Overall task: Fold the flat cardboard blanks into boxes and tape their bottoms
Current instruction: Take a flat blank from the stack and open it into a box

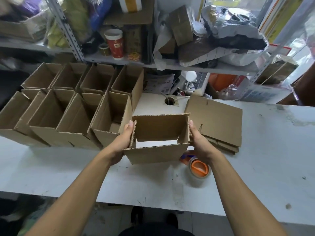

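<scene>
- Between your fingers: opened blank point(158, 133), a bottomless tube; worktop point(153, 181) shows through it.
- Left hand point(121, 142) and right hand point(200, 142) clasp its side walls, thumbs straight along the edges.
- Left of your fingers: eight or so erected boxes point(71, 106), empty.
- Right of them: flat blanks point(219, 123) remain; tape roll point(198, 172) near your right wrist.

Both forearms are bare from the lower edge of the picture to the wrists, with no sleeve, watch, band or glove on either. The left hand point(121, 142) and the right hand point(199, 142) carry no rings, and the fingernails that show are short and plain. At six o'clock sits dark clothing point(153, 229), with two dark shoes point(136, 214) just above it.
</scene>
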